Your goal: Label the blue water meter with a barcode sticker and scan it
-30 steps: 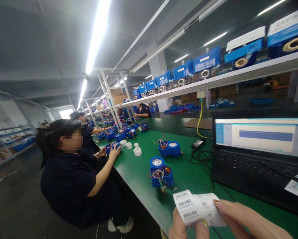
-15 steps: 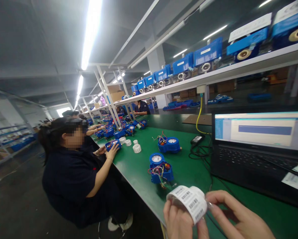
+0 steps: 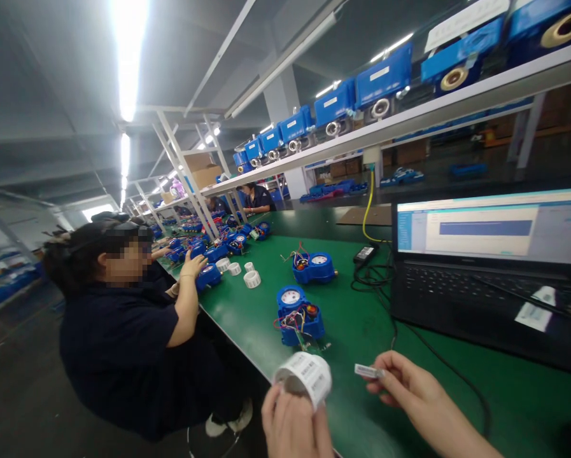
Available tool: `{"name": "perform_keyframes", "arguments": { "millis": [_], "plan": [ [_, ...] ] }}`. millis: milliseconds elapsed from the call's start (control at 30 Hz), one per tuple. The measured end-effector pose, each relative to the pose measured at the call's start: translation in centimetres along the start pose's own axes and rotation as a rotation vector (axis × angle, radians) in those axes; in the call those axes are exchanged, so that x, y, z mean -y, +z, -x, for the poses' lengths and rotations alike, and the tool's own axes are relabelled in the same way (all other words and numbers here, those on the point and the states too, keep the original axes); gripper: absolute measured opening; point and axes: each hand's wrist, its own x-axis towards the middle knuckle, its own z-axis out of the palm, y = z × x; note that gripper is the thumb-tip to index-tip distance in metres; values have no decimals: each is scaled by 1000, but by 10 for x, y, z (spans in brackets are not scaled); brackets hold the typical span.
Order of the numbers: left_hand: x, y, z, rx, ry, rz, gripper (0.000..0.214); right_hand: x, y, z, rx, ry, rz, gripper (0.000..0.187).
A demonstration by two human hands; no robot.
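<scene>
My left hand (image 3: 292,426) is closed on a roll of white barcode labels (image 3: 309,375), near the front edge of the green bench. Between the thumb and fingers of my right hand (image 3: 404,385) is a small white barcode label (image 3: 367,371), held apart from the roll. Just beyond the roll sits a blue water meter (image 3: 302,321) with its round dial, coloured wires and a small green circuit board exposed. Farther back a second blue water meter (image 3: 312,266) lies with wires sticking up.
At the right stands an open laptop (image 3: 486,254), a paper label on its keyboard side. Black cables (image 3: 373,277) run beside it. Several label rolls (image 3: 252,278) lie near a co-worker (image 3: 127,343) at the left. Overhead, a shelf (image 3: 409,117) carries blue meters.
My right hand has drawn away from the roll to the right with one label. The roll has shifted left in view. The co-worker's hand has lifted off the blue meter.
</scene>
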Motion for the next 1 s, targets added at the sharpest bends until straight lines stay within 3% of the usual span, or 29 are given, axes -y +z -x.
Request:
{"name": "perform_keyframes", "arguments": {
  "millis": [100, 167, 267, 433, 567, 667, 733, 867, 1000],
  "plan": [
    [71, -5, -18, 250, 119, -287, 14, -33, 1, -13, -54, 65, 89, 39],
    [118, 4, -36, 380, -17, -479, 17, -48, 1, -18, -49, 89, 107, 42],
    [173, 35, -68, 528, -91, -531, 16, -57, 3, -21, -34, 86, 135, 43],
    [231, 95, -113, 707, -134, -576, 10, -59, 5, -21, -5, 38, 192, 38],
    [259, 120, -128, 816, -175, -537, 10, -59, 5, -24, 65, 23, 271, 38],
    [259, 124, -130, 761, -193, -471, 18, -56, 5, -25, 62, 11, 282, 37],
    [246, 118, -129, 684, -165, -390, 32, -54, 6, -25, 48, 10, 278, 37],
    [190, 83, -121, 633, -4, -153, 45, -52, 7, -24, 26, 17, 262, 35],
    [128, 44, -105, 768, 300, 58, 50, -54, 6, -23, 14, -1, 268, 34]
  ]
}}
